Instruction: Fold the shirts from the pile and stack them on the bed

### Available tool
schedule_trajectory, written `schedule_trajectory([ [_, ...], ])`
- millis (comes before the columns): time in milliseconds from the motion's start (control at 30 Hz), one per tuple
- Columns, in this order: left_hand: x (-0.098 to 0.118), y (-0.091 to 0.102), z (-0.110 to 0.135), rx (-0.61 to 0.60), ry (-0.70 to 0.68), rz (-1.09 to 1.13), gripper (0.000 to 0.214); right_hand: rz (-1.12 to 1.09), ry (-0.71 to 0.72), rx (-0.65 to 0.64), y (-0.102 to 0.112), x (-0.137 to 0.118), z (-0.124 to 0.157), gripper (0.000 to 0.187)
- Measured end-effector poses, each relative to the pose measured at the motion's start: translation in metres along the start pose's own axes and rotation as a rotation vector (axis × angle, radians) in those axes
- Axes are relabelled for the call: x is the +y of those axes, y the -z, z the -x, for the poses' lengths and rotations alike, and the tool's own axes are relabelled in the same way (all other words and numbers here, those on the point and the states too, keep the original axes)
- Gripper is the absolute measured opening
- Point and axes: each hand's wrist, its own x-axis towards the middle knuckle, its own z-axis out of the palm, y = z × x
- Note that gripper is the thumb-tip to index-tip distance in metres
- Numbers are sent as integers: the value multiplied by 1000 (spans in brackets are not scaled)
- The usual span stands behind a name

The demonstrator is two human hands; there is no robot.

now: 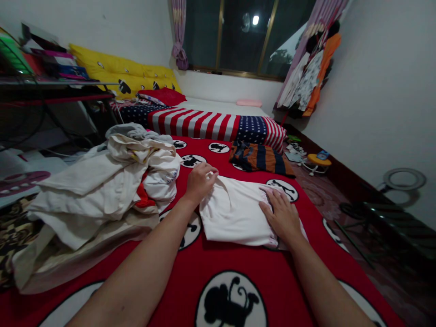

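A folded white garment [235, 213] lies on a red blanket [218, 268] printed with black cartoon figures in white circles. My left hand [200, 180] rests on the garment's far left corner, its fingers curled and pinching the cloth. At the garment's right edge my right hand [281, 213] lies flat, fingers stretched out and pressing down. Just left of my left arm a heap of white and cream clothes [112, 181] sits on the blanket.
A folded orange and dark striped cloth [259, 159] lies beyond the white garment. A stars-and-stripes blanket [218, 123] covers the bed behind, with yellow pillows [122, 75]. Clothes hang at the right of the window [313, 68]. A cluttered rack [51, 86] stands left.
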Motion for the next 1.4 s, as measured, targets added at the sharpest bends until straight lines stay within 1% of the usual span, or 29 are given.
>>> schedule_trajectory([
  [33, 5, -3, 1, -65, -52, 20, 21, -4, 4, 1, 0, 0, 0, 56],
  [100, 9, -9, 4, -267, -118, 0, 32, -16, 12, 7, -2, 1, 0, 56],
  [167, 5, -17, 10, -472, -112, -126, 50, -37, 20, 17, -3, 2, 0, 55],
  [200, 1, -20, 13, -547, -87, -202, 57, -53, 24, 20, -4, 2, 0, 54],
  [233, -3, -22, 16, -599, -64, -266, 63, -72, 20, 23, -4, 2, 0, 54],
  [300, -10, -25, 19, -642, -61, -337, 67, -114, -22, 36, -2, 2, 0, 55],
  [333, -12, -25, 20, -633, -76, -344, 67, -125, -62, 52, 0, 3, 0, 57],
  [367, -14, -25, 20, -592, -82, -331, 66, -123, -109, 72, 3, 5, 0, 61],
  [400, -16, -25, 19, -520, -71, -300, 63, -104, -160, 92, 6, 7, 1, 65],
  [467, -20, -24, 16, -306, 20, -206, 54, -35, -243, 94, 12, 14, 2, 70],
  [533, -25, -23, 11, -109, 146, -137, 44, 23, -286, 35, 17, 23, 2, 73],
  [567, -28, -22, 10, -47, 194, -121, 39, 34, -292, -1, 18, 27, 2, 74],
  [600, -31, -21, 8, -10, 227, -115, 36, 34, -287, -32, 19, 30, 1, 73],
  [667, -34, -20, 7, 10, 253, -110, 33, 10, -261, -47, 19, 33, 1, 69],
  [733, -35, -19, 7, 12, 252, -97, 31, -51, -246, -4, 19, 31, 1, 60],
  [833, -34, -20, 9, 5, 243, -83, 30, -154, -290, 35, 25, 24, 3, 52],
  [900, -33, -21, 9, 9, 244, -74, 30, -175, -325, 10, 30, 20, 6, 51],
  [1000, -34, -22, 10, 21, 245, -55, 30, -244, -298, -13, 33, 21, 9, 58],
  [1067, -34, -22, 10, 32, 248, -39, 30, -444, -244, -18, 34, 26, 8, 62],
  [1133, -34, -22, 10, 43, 252, -23, 30, -760, -222, -40, 39, 31, 5, 62],
  [1200, -33, -23, 11, 53, 257, -9, 29, -1065, -268, -89, 53, 30, -4, 62],
  [1233, -33, -23, 10, 56, 258, -4, 29, -1173, -303, -112, 63, 28, -11, 63],
  [1300, -32, -24, 10, 59, 263, 2, 30, -1295, -337, -131, 90, 17, -28, 63],
  [1333, -32, -24, 10, 60, 267, 5, 31, -1327, -320, -130, 104, 8, -39, 61],
  [1400, -33, -24, 10, 58, 275, 11, 32, -1354, -240, -133, 130, -13, -64, 53],
])
